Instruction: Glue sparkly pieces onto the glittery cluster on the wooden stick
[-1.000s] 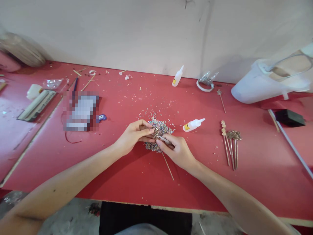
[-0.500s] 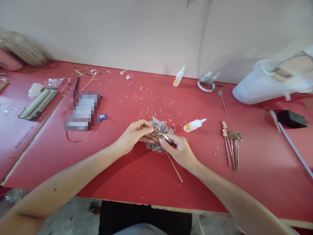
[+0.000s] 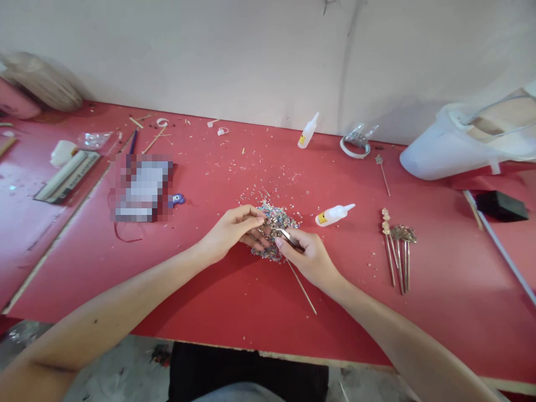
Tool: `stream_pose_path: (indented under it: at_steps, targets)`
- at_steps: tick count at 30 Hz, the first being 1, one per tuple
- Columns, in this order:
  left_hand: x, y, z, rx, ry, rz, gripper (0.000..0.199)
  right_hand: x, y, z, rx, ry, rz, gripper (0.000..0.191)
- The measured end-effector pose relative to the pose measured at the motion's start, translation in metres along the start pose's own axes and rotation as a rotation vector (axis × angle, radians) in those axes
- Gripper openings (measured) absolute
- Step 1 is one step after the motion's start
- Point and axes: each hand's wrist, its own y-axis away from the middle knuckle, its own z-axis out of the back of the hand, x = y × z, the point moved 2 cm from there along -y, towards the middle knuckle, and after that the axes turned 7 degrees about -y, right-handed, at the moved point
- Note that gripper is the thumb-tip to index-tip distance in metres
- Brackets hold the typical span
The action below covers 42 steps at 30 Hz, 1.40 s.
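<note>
Here, left hand [image 3: 234, 233] pinches ornate head [image 3: 272, 225] of slender gold-toned stick [image 3: 302, 287]; right hand [image 3: 310, 254] grips silver metal tweezers [image 3: 289, 238] there, apparently for adjustment; next move needs steadiness.

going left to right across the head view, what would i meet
Long pale lettered packet, small blue-and-white object, left hand, right hand, round white ring, bronze-coloured sticks with ornate heads, black rectangular block.

hands [image 3: 314, 254] 2 | tweezers [image 3: 290, 238] 1 | yellow-labelled bottles [image 3: 334, 215] 2 | bucket [image 3: 435, 146] 1 | ornamented pins [image 3: 403, 234] — overlapping, uncountable
</note>
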Motion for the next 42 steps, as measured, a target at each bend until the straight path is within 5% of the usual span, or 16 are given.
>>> stream_pose_path:
  at_steps: [42]
  targets:
    - [0.001,-0.003,0.004,0.147,-0.068,-0.030,0.019,-0.009,-0.008,0.011,0.203,-0.200,-0.092,0.034]
